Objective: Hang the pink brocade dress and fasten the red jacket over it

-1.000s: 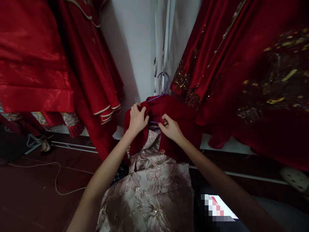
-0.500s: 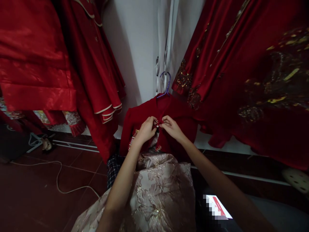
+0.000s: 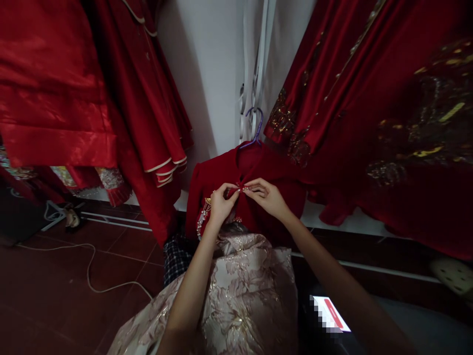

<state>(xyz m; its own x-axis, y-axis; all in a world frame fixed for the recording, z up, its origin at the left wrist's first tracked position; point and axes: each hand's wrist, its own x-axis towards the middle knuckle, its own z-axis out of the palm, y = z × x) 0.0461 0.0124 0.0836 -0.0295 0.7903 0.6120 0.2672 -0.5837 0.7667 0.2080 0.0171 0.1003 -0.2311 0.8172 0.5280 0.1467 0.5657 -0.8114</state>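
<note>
The left hand (image 3: 222, 204) was closed to a pinch, thumb and fingertips on the beads (image 3: 242, 189) at the front of the red jacket (image 3: 220, 170). The right hand (image 3: 268, 198) faced it, its grip likewise pinched at the beads, fingertips almost meeting. The jacket hung from a purple hanger (image 3: 258, 131), pale floral cloth (image 3: 253, 281) showing below it. Marks on the lit screen (image 3: 334, 315) were too blurred to read

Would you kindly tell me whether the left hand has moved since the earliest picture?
Yes. Judged against the purple hanger, the left hand is now lower and farther right, its fingertips at the red jacket's front edge.
</note>
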